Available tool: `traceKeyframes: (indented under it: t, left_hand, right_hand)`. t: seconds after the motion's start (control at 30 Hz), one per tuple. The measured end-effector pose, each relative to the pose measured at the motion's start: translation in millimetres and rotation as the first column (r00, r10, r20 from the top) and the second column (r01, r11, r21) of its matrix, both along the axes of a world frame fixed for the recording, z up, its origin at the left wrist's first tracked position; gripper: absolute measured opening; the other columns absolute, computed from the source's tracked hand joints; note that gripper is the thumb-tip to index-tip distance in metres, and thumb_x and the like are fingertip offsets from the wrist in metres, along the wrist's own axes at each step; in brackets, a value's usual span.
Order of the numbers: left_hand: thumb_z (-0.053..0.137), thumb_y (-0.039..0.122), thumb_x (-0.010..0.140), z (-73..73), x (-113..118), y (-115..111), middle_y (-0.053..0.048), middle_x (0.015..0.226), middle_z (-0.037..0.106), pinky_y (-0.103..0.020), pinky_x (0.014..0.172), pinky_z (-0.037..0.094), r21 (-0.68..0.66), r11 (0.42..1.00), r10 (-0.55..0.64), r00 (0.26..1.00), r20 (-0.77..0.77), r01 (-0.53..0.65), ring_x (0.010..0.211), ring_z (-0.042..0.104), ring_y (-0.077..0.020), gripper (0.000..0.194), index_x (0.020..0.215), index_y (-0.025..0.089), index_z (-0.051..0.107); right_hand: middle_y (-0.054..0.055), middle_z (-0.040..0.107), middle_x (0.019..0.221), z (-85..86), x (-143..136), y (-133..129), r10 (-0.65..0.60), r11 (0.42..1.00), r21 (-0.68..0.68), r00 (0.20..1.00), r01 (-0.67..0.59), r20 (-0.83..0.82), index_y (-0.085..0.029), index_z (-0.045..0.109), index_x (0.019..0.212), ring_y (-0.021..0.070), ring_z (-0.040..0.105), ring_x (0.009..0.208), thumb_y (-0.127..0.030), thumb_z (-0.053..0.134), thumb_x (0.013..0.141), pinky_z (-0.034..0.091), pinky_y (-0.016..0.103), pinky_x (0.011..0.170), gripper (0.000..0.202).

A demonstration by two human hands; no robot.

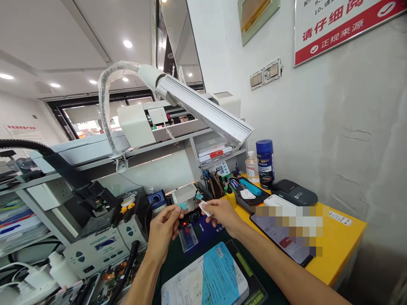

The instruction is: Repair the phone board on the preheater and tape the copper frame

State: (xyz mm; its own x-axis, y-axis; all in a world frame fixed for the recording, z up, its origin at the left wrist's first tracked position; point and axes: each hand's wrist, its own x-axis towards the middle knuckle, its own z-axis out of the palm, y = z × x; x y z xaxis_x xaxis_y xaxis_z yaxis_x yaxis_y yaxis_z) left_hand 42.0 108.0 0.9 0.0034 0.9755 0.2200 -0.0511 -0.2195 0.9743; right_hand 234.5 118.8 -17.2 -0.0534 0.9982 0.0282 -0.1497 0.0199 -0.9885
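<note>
Blue-and-white packet (210, 279) lies nearest us, beyond it our left hand (163, 228) pinches a thin flat plate (187, 206) by its edge above the worktop (337, 245), right hand (222, 214) grip pinching a small white piece (204, 208), both look light, stiff, fragile

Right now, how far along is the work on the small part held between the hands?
Midway, seemingly. The left hand pinches a small metal plate with a teal tab; the right hand holds a small white piece against it. The phone lies aside, untouched.

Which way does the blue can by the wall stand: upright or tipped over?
Upright. The blue can stands on its base on the yellow table, its cap on top.
</note>
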Motion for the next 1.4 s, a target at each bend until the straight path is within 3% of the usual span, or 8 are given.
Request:
traceKeyframes:
  t: [0.17, 0.3, 0.47, 0.63, 0.83, 1.07, 1.23, 1.4]
  left_hand:
    - [0.079, 0.046, 0.069, -3.2, -7, -18, -0.005, 0.075, 0.073, -0.027, 0.048, 0.053, 0.032, 0.999, 0.003, 0.995, -0.099, 0.000, 0.054, 0.063, -0.0147, 0.046, 0.100, 0.013, 0.070]
    - [0.081, 0.045, 0.067, -8.2, -7, -19, -0.006, 0.070, 0.074, -0.029, 0.059, 0.059, 0.006, 1.000, 0.023, 0.993, -0.114, -0.022, 0.062, 0.069, -0.0184, 0.048, 0.100, 0.012, 0.071]
    - [0.085, 0.047, 0.059, -12.8, -2, -17, -0.003, 0.072, 0.073, -0.031, 0.061, 0.061, -0.041, 0.999, 0.033, 0.998, -0.056, -0.035, 0.063, 0.069, -0.0183, 0.052, 0.095, 0.014, 0.066]
    - [0.085, 0.041, 0.062, -15.7, -4, -18, -0.003, 0.072, 0.072, -0.028, 0.065, 0.060, -0.121, 0.993, 0.004, 1.000, 0.010, -0.003, 0.064, 0.069, -0.0163, 0.050, 0.098, 0.011, 0.067]
    - [0.084, 0.038, 0.064, -17.3, -5, -19, -0.004, 0.074, 0.071, -0.025, 0.064, 0.057, -0.139, 0.990, -0.020, 0.998, 0.064, 0.029, 0.066, 0.066, -0.0136, 0.041, 0.092, 0.011, 0.070]
    - [0.084, 0.039, 0.062, -19.6, -3, -19, -0.004, 0.072, 0.070, -0.024, 0.063, 0.053, -0.125, 0.991, -0.041, 0.998, 0.039, 0.046, 0.066, 0.063, -0.0134, 0.037, 0.085, 0.012, 0.072]
    - [0.083, 0.041, 0.064, -20.3, -2, -20, -0.003, 0.070, 0.069, -0.024, 0.062, 0.051, -0.118, 0.992, -0.053, 0.999, -0.003, 0.052, 0.067, 0.063, -0.0136, 0.037, 0.085, 0.013, 0.071]
    - [0.082, 0.041, 0.063, -20.1, 0, -20, -0.002, 0.067, 0.068, -0.024, 0.059, 0.050, -0.122, 0.992, -0.016, 0.999, -0.032, 0.012, 0.064, 0.060, -0.0131, 0.038, 0.083, 0.012, 0.070]
  right_hand:
    - [0.006, 0.069, 0.078, 3.8, 0, -3, 0.055, 0.989, -0.126, 0.991, -0.071, -0.123, -0.011, 0.069, 0.085, 0.0091, 0.058, 0.050, -0.027, 0.071, 0.078, 0.039, 0.018, 0.038, 0.017]
    - [0.007, 0.070, 0.078, -0.5, -1, -2, 0.038, 0.993, -0.106, 0.997, -0.044, -0.064, -0.012, 0.069, 0.082, 0.0099, 0.059, 0.051, -0.030, 0.073, 0.077, 0.039, 0.018, 0.038, 0.019]
    - [0.003, 0.067, 0.072, -0.4, -3, -4, 0.000, 0.999, 0.054, 0.993, -0.006, 0.120, -0.013, 0.073, 0.080, 0.0104, 0.058, 0.053, -0.037, 0.069, 0.080, 0.039, 0.018, 0.039, 0.024]
    - [-0.002, 0.059, 0.056, 10.3, -7, -12, -0.031, 0.990, 0.138, 0.984, 0.007, 0.173, -0.014, 0.074, 0.089, 0.0083, 0.048, 0.043, -0.039, 0.069, 0.080, 0.033, 0.020, 0.039, 0.026]
    - [-0.003, 0.058, 0.058, 9.8, -12, -17, 0.014, 0.975, 0.216, 0.977, -0.061, 0.211, -0.015, 0.072, 0.089, 0.0086, 0.045, 0.045, -0.041, 0.070, 0.078, 0.033, 0.022, 0.043, 0.029]
    - [0.000, 0.067, 0.079, 0.2, -17, -20, -0.222, 0.846, 0.529, 0.857, -0.069, 0.466, -0.018, 0.072, 0.091, 0.0112, 0.053, 0.065, -0.030, 0.067, 0.084, 0.038, 0.023, 0.060, 0.015]
    - [0.002, 0.066, 0.076, 0.6, -17, -22, -0.291, 0.832, 0.549, 0.782, -0.078, 0.551, -0.018, 0.075, 0.081, 0.0132, 0.054, 0.069, -0.029, 0.060, 0.089, 0.036, 0.025, 0.063, 0.020]
    - [0.001, 0.068, 0.075, -1.4, -16, -16, -0.252, 0.875, 0.483, 0.843, -0.011, 0.475, -0.017, 0.074, 0.079, 0.0146, 0.057, 0.070, -0.032, 0.059, 0.089, 0.037, 0.025, 0.063, 0.023]
